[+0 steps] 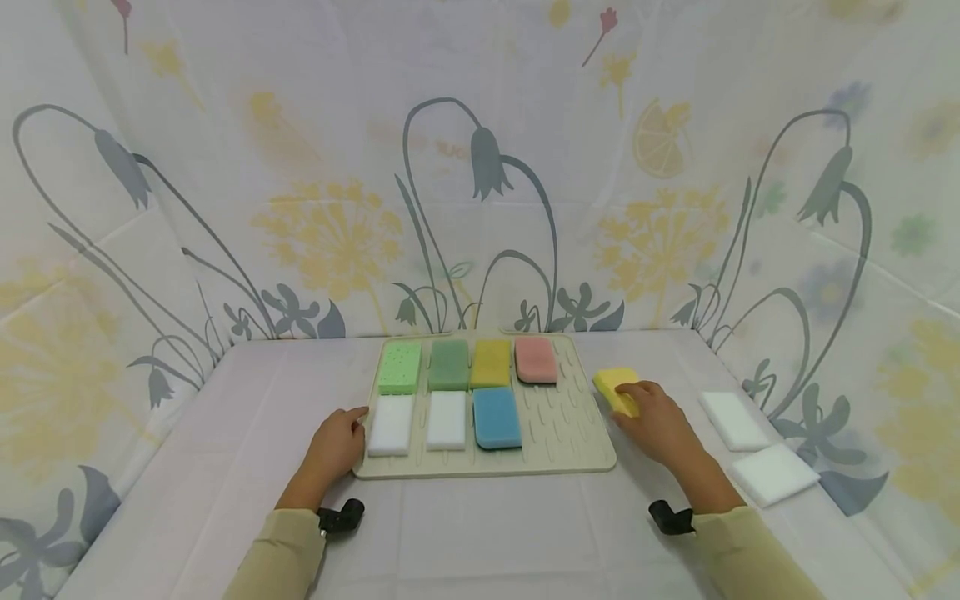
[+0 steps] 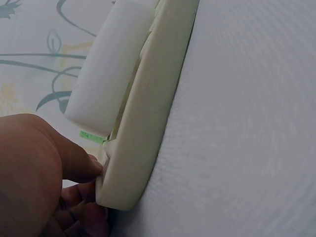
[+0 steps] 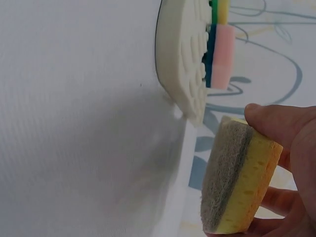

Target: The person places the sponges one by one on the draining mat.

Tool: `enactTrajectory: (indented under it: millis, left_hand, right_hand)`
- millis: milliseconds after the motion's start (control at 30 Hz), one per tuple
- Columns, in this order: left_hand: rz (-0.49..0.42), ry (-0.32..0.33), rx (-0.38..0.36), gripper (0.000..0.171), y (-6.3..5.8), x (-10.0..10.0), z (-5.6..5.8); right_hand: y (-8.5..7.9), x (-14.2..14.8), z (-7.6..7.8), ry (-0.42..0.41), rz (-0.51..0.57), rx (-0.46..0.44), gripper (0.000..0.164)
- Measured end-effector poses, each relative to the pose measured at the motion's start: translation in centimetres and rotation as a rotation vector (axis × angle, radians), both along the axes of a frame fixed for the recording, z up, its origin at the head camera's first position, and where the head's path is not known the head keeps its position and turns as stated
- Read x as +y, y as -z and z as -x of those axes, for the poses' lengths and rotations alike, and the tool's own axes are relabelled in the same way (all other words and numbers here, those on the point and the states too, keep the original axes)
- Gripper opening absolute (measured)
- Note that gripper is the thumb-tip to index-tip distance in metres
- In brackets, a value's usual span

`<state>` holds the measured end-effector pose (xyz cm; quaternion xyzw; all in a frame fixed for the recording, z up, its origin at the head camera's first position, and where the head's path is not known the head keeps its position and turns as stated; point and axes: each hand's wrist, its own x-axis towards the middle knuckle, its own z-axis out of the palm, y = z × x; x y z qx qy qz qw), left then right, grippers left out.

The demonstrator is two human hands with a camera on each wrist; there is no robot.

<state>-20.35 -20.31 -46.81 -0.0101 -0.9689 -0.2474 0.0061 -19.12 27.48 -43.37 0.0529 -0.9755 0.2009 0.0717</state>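
My right hand [image 1: 657, 421] grips a yellow sponge [image 1: 617, 390] beside the right edge of a cream ridged tray [image 1: 566, 433]. In the right wrist view, the sponge [image 3: 247, 182] shows a grey scouring layer facing the table, with thumb and fingers on its sides. At the tray's left edge, my left hand [image 1: 337, 442] pinches the rim, thumb on the upper side, as the left wrist view shows. Nearest that hand on the tray lies a white sponge [image 1: 390, 425]. Next to it are another white sponge [image 1: 446, 421] and a blue sponge [image 1: 497, 418].
The tray's back row holds a bright green sponge [image 1: 400, 367], a dull green one [image 1: 448, 365], a yellow one [image 1: 491, 363] and a pink one [image 1: 536, 360]. Two white pads [image 1: 735, 421] [image 1: 775, 475] lie at the table's right. A patterned cloth [image 1: 480, 250] hangs behind.
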Motion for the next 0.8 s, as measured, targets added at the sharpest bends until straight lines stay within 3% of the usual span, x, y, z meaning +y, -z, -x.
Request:
enactTrajectory:
  millis: [800]
  left_hand:
    - [0.005, 0.003, 0.009, 0.040, 0.0, 0.0, 0.0]
  right_hand:
    - [0.7, -4.0, -0.5, -0.060, 0.005, -0.052, 0.044]
